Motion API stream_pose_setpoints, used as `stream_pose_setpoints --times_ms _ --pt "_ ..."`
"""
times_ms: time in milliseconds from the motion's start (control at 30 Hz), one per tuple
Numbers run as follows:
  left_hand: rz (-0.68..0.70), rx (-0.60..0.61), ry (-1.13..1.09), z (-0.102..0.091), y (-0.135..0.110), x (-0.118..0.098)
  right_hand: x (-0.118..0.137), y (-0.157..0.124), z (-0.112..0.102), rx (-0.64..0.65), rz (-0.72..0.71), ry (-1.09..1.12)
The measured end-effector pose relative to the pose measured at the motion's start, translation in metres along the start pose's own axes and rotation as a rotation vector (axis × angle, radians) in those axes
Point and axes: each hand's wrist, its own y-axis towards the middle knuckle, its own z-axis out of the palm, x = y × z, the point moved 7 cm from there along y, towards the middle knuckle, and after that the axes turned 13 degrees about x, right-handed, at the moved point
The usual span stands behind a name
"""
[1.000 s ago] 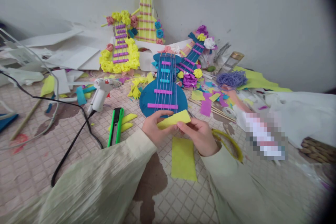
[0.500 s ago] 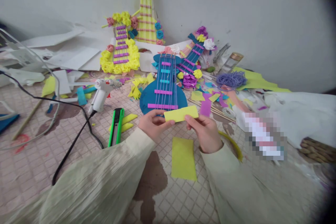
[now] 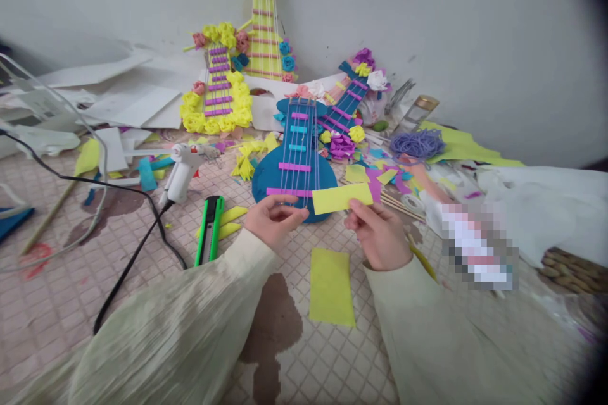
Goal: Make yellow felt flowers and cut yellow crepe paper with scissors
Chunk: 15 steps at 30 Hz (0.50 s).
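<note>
In the head view my right hand (image 3: 384, 239) pinches one end of a small yellow paper strip (image 3: 338, 198), held level over the lower edge of a blue paper guitar (image 3: 268, 172) with strings and purple bars. My left hand (image 3: 270, 221) is off the strip, thumb and fingers curved apart with nothing between them, just in front of the guitar. Between my forearms a larger yellow paper rectangle (image 3: 331, 288) lies flat on the table. A green utility knife (image 3: 209, 228) rests left of my left hand, partly over yellow paper pieces (image 3: 232, 221).
A white glue gun (image 3: 181, 171) with a black cord (image 3: 151, 202) stands at left. Behind are decorated yellow guitars (image 3: 218, 115) and another blue guitar (image 3: 349, 101). Purple yarn (image 3: 418, 144), thin sticks (image 3: 401, 205) and paper scraps lie at right; white sheets (image 3: 133, 92) pile up back left.
My left hand has let go of the yellow strip and shifted slightly left. My right hand has carried the strip a little to the right.
</note>
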Motion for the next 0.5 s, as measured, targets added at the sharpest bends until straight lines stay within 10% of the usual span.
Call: stream_pose_setpoints --times_ms 200,500 --pt "-0.008 0.218 -0.297 0.016 0.001 -0.005 0.002 -0.009 0.027 0.377 0.055 -0.128" --pt "-0.048 0.456 -0.124 0.025 0.0 -0.015 0.009 -0.013 0.036 0.414 0.107 -0.361"
